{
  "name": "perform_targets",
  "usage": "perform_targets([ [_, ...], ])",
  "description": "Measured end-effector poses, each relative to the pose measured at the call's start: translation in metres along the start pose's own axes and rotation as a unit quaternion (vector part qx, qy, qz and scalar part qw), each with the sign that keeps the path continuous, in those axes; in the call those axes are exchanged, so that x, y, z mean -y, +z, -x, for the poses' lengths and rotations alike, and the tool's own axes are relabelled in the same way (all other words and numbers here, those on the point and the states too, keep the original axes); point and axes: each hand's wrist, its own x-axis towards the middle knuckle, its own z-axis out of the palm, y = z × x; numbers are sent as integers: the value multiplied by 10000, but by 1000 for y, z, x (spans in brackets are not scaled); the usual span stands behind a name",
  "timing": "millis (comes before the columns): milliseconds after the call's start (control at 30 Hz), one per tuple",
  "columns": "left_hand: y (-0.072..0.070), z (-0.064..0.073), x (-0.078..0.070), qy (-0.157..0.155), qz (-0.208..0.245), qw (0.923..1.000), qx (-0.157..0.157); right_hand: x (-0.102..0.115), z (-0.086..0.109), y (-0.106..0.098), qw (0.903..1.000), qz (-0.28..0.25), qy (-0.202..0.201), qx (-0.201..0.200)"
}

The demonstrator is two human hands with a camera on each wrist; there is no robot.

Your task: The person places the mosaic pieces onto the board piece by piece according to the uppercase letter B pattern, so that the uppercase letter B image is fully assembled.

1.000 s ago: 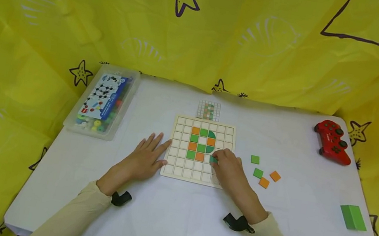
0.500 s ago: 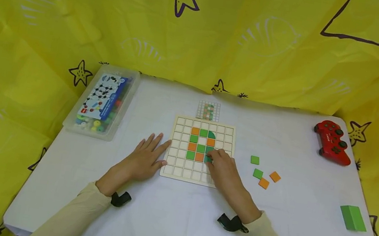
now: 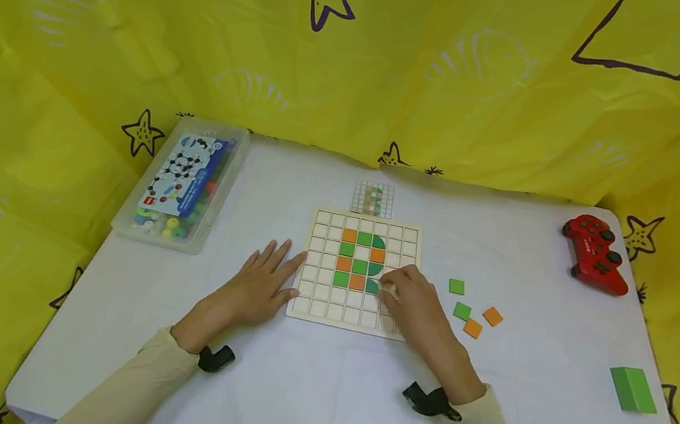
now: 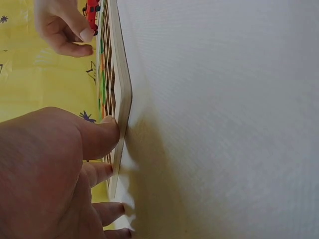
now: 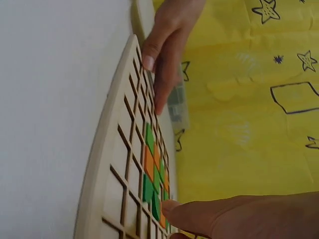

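Observation:
A wooden grid board point(image 3: 305, 287) lies on the table, with green and orange square tiles point(image 3: 359, 266) and dark green curved tiles in its cells. My left hand point(image 3: 259, 290) lies spread at the board's left side; its thumb point(image 4: 102, 139) touches the front-left edge. Above the right part of the board is my right hand point(image 3: 417, 307), fingers bent and thumb tip apart from the finger in the left wrist view. Just left of its fingertips, the lowest dark green curved tile point(image 3: 372, 286) sits in a cell beside an orange tile. Nothing shows between the right fingers.
A small pattern card point(image 3: 373, 199) lies behind the board. Loose green tiles point(image 3: 456, 286) and orange tiles point(image 3: 493, 316) lie to the right. Farther out are a red game controller point(image 3: 596, 253) and a green block point(image 3: 633, 390). A clear plastic box point(image 3: 181, 182) stands at the left.
The right hand first moved left, bringing the dark green curved tile into a cell, then drew back slightly right, leaving the tile there. The left hand has stayed in place.

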Motion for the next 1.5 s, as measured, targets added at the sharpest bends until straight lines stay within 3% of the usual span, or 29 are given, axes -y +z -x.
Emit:
perform_targets([
  [300, -2, 1, -3, -44, -61, 10000, 54, -60, 29, -53, 9951, -87, 890, -430],
  [600, -1, 1, -3, -15, -34, 10000, 6, -114, 60, -91, 9829, 8, 1790, 426],
  [700, -1, 1, -2, -6, -43, 10000, -10, -122, 64, -91, 9839, -64, 1744, 375],
  [900, -1, 2, -2, 3, -74, 10000, -41, -126, 64, -81, 9927, -119, 1202, -43],
  [1167, -2, 2, -2, 14, -54, 10000, -31, -129, 62, -73, 9931, -138, 1086, -427],
  [1300, -1, 1, -2, 18, -42, 10000, -28, -130, 55, -72, 9936, -78, 952, -609],
  [1500, -2, 2, -3, 15, -42, 10000, -3, -129, 33, -71, 9944, -214, 879, -550],
])
